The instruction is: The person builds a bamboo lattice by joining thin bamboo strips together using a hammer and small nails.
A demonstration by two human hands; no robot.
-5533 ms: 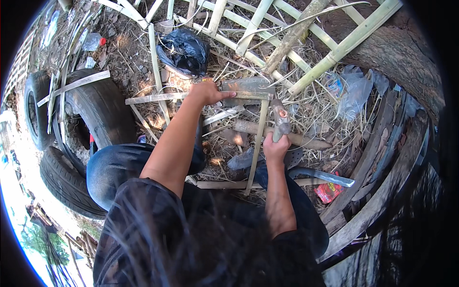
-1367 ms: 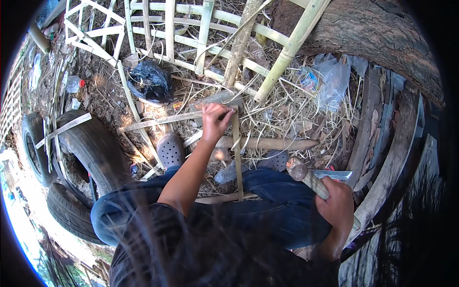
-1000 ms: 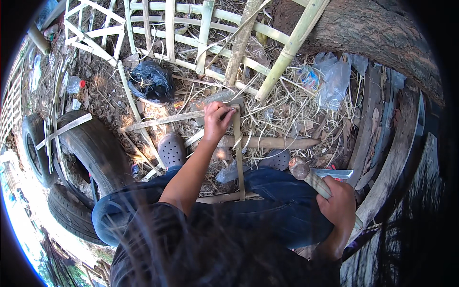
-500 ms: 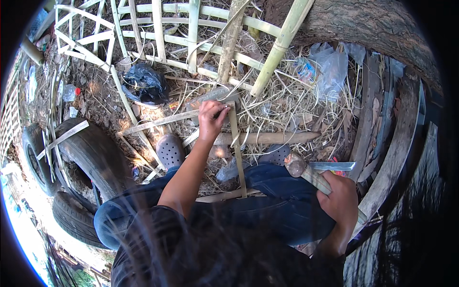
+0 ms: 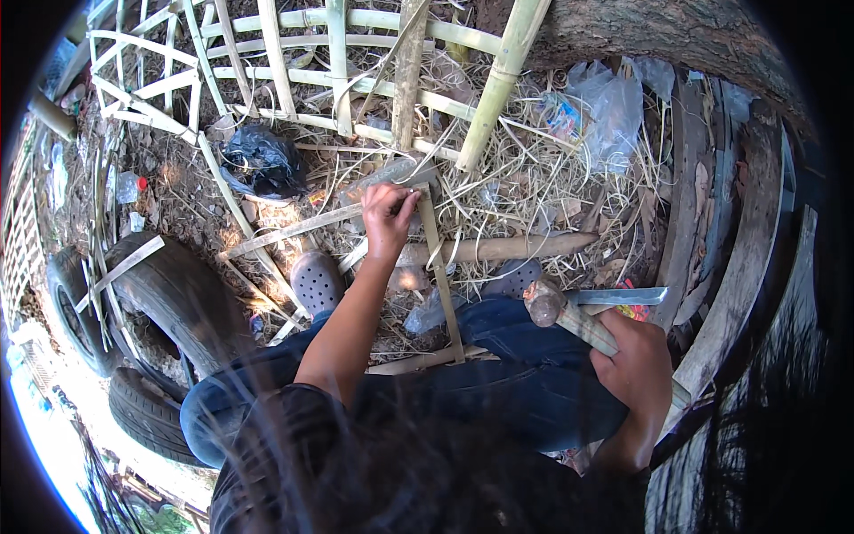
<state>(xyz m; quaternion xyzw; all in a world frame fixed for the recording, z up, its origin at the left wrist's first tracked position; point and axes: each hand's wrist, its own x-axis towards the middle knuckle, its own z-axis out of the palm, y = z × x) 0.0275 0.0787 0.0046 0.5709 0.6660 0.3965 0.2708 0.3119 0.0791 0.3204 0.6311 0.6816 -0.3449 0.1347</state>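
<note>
My left hand [image 5: 388, 216] is closed in a pinch over the corner where two flat bamboo strips meet; what lies between its fingertips is too small to tell. One bamboo strip [image 5: 298, 233] runs off to the left, the other strip [image 5: 438, 271] comes back toward my lap. Beneath the corner lies a grey block [image 5: 356, 192]. Above my right thigh, my right hand [image 5: 633, 363] is wrapped round the pale handle of a hammer [image 5: 544, 303], its rounded head pointing forward left. A knife blade [image 5: 623, 296] shows just beyond that hand; whether the hand also holds it, I cannot tell.
A bamboo lattice [image 5: 302, 76] stands ahead, with a tree trunk [image 5: 658, 36] at far right. Worn tyres [image 5: 178, 294] lie left. A pointed wooden stake [image 5: 507, 249] lies between my shoes. Plastic bags [image 5: 614, 116], a black bag [image 5: 261, 158] and weathered planks [image 5: 743, 267] lie around.
The view has shifted slightly, so the lattice sits further left. My left hand stays pinched at the corner, and my right hand still grips the hammer in nearly the same place.
</note>
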